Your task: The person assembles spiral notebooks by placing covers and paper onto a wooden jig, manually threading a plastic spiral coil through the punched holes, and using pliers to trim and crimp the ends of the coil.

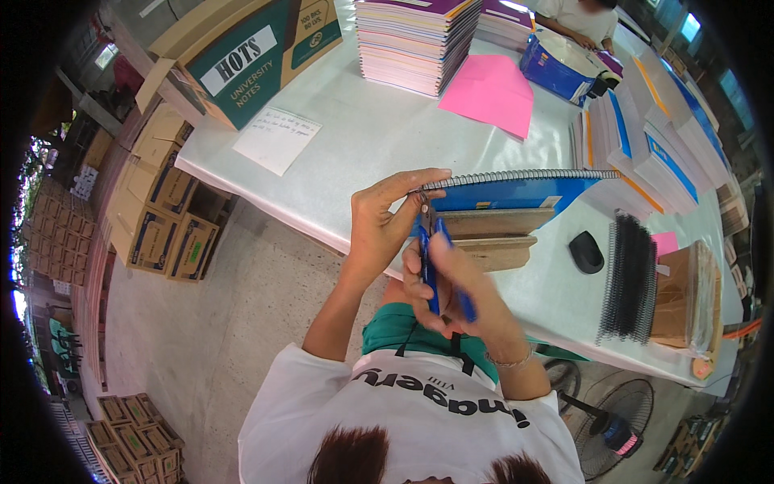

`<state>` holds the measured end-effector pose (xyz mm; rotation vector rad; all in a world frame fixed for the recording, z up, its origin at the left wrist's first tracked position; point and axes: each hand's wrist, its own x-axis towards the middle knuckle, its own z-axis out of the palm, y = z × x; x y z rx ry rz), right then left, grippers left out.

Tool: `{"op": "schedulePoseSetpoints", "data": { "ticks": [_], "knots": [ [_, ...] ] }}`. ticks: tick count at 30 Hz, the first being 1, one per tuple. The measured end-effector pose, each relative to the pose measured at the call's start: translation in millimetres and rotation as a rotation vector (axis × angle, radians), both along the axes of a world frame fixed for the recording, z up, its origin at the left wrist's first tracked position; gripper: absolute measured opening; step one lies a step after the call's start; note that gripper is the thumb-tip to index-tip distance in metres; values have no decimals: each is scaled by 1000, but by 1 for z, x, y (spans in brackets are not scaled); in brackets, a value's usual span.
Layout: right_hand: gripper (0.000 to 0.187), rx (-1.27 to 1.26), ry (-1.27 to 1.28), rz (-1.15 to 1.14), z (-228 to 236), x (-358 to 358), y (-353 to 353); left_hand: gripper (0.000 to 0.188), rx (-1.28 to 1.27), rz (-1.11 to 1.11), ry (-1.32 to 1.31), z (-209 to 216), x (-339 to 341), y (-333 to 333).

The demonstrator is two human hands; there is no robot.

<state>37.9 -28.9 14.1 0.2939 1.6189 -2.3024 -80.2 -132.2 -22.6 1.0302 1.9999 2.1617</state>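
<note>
A blue-covered notebook [504, 194] stands on edge over the table, its wire spiral [532, 175] running along the top. My left hand [380, 211] grips the notebook at the spiral's left end, thumb and fingers pinched there. My right hand [472, 282], partly blurred, is wrapped around pliers with blue handles [430, 278]. The pliers' jaws point up at the spiral's left end, beside my left thumb; whether they touch the wire I cannot tell. Brown board pieces [496, 222] sit just below the notebook, on the near side.
A notebook stack [415, 48], pink sheet [492, 97] and handwritten paper [278, 141] lie across the table [339, 145]. Rightward are book stacks [637, 153], a black rounded object [586, 252] and black coils [629, 282]. A fan [617, 427] stands below; another person [576, 20] sits beyond.
</note>
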Motion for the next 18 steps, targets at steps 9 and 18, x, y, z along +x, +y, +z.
{"op": "schedulePoseSetpoints", "data": {
  "ticks": [9, 18],
  "knots": [
    [62, 880, 262, -499, -62, 39, 44, 35, -272, -4, 25, 17, -6, -8],
    [61, 1608, 231, -531, -122, 139, 180, 17, -201, 244, 103, 39, -14, -25]
  ]
}}
